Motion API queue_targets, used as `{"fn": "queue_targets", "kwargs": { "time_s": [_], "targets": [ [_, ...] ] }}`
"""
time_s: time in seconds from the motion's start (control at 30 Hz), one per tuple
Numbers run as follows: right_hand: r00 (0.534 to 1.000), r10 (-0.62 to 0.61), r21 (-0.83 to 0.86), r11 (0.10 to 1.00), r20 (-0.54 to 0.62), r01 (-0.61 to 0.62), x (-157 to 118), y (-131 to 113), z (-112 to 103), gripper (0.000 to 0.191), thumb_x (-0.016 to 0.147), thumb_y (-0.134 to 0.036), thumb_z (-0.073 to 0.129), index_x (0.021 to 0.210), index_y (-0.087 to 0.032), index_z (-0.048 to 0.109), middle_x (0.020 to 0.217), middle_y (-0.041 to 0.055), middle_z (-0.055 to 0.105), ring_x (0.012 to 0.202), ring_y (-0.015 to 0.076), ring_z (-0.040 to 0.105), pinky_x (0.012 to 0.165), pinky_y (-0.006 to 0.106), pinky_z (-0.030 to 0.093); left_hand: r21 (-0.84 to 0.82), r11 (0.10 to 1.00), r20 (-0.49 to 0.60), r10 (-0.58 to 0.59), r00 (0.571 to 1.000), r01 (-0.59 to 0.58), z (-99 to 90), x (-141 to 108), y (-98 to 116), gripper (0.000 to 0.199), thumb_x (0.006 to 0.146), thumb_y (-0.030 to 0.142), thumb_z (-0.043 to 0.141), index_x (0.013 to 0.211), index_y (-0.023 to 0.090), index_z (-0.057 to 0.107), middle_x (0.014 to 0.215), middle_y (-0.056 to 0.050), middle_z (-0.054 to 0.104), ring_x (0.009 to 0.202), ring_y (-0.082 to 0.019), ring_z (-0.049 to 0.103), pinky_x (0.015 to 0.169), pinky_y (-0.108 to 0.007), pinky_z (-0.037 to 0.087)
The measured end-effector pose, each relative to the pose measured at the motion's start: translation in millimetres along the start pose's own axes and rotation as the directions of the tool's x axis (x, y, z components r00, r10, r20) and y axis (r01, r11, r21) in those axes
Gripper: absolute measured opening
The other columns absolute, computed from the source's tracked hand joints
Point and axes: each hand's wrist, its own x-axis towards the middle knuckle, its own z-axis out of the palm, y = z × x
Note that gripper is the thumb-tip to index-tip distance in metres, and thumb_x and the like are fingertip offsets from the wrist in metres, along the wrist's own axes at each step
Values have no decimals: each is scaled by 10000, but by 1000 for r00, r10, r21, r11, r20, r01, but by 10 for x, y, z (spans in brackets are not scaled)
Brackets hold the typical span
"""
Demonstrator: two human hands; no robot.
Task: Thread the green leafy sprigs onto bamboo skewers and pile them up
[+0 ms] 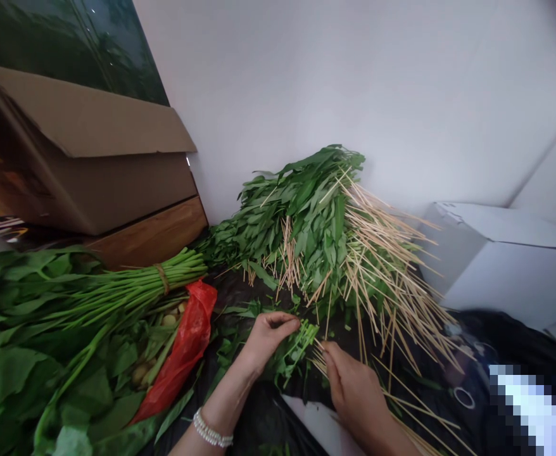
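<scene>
My left hand (267, 343), with a beaded bracelet (210, 432) at the wrist, pinches a small bunch of leafy greens (301, 345) with cut light-green stem ends. Close by on the right, my right hand (356, 387) is closed around several thin bamboo skewers (320, 364), whose tips point toward the stems. Whether a tip touches a stem, I cannot tell. Beyond both hands rises a heap of skewered leafy greens (301, 212), with many bare skewer ends (392, 253) fanning out to the right.
To the left lie a tied bundle of long green stems (140, 288), broad leaves (12, 367) and a red plastic bag (183, 348). Behind them stands an open cardboard box (116, 183). At right are a white box (510, 266) and black plastic (501, 323). A white wall (354, 82) closes the back.
</scene>
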Motion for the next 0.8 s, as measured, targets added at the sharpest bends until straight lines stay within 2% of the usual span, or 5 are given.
{"fn": "queue_targets", "kwargs": {
  "time_s": [0.17,0.37,0.43,0.53,0.8],
  "targets": [
    [1000,-4,-32,999,0,4,-9,31,3,289,972,-206,256,989,-230,544,785,10,695,692,192,691,580,266,402,8,999,76,-36,996,36,10,-24,-41,309,604,425,817,671,131,750,618,-13,670,581,-105,536,605,-218,401],
    [998,-57,-20,998,1,57,-28,-42,-34,280,968,-191,270,1015,-222,544,822,12,699,739,189,696,590,257,402,187,982,163,1,987,-32,-282,133,158,458,802,549,587,944,149,757,844,-82,745,675,-145,605,590,-224,424],
    [997,-82,-53,995,-12,82,-43,-63,-37,279,968,-190,271,1012,-213,545,794,16,694,721,189,696,575,255,392,410,905,110,78,991,-117,-343,278,263,419,844,488,537,988,152,741,874,-76,748,710,-156,624,613,-233,444],
    [993,-118,-101,988,-26,115,-62,-81,-37,281,967,-183,269,983,-208,548,730,13,676,639,176,681,534,252,364,725,666,84,166,982,-175,-285,511,302,259,790,367,615,897,176,753,865,-49,745,806,-185,644,742,-263,466],
    [985,-161,-128,980,-67,152,-42,-112,-61,286,956,-160,262,972,-209,544,695,12,674,567,162,658,501,248,341,860,504,27,111,993,-80,30,709,-115,137,607,277,775,725,222,733,821,-44,730,821,-237,657,730,-299,473]
  ]
}}
